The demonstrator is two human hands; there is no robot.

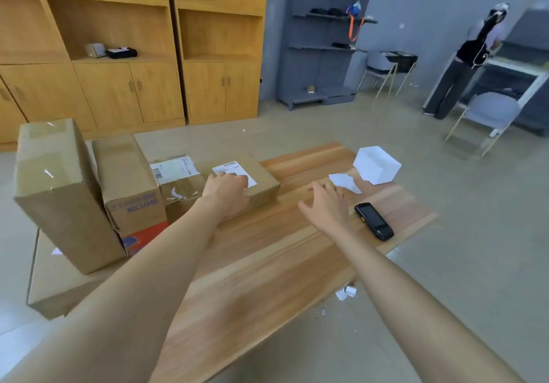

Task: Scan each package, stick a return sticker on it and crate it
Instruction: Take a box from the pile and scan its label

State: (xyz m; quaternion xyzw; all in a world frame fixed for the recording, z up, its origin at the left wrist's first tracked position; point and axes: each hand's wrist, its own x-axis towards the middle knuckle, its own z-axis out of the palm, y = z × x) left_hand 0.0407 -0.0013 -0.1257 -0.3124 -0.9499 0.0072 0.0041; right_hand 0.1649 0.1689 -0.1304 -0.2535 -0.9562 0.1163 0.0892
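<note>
Ok, status: small brown pkg (264, 188) sits on the table (267, 263) at approx 11 o'clock from table centre. Shipping label (237, 170) is face-up, prob so the barcode reads w/o flipping. L hand (228, 192) lies palm-down on its top, fingers bent over the label's near edge. Motion blur, so can't tell if it's clamping the box or only pressing to steady it. R hand (326, 204) is released, fingers spread, nothing in it, hovering over the wood at 2 o'clock. Scanner (374, 221) lies flat, screen up, just beside the R hand at its 3 o'clock, untouched. White paper scraps (344, 182) lie at the R hand's 12–1 o'clock, near the fingertips; could be stickers or backing, can't confirm. White box (377, 164) is beyond them at 1 o'clock. Other cartons (59, 189) are bunched at 9–10 o'clock, nearest one against the pkg's left side, likely the queue. No crate identifiable in view. My read: one hand pins the pkg so it won't slide, the other is free for scanner or sticker; which one, unknown. Risk: scanner sits close to the table edge at 4 o'clock, easy to knock off.
</note>
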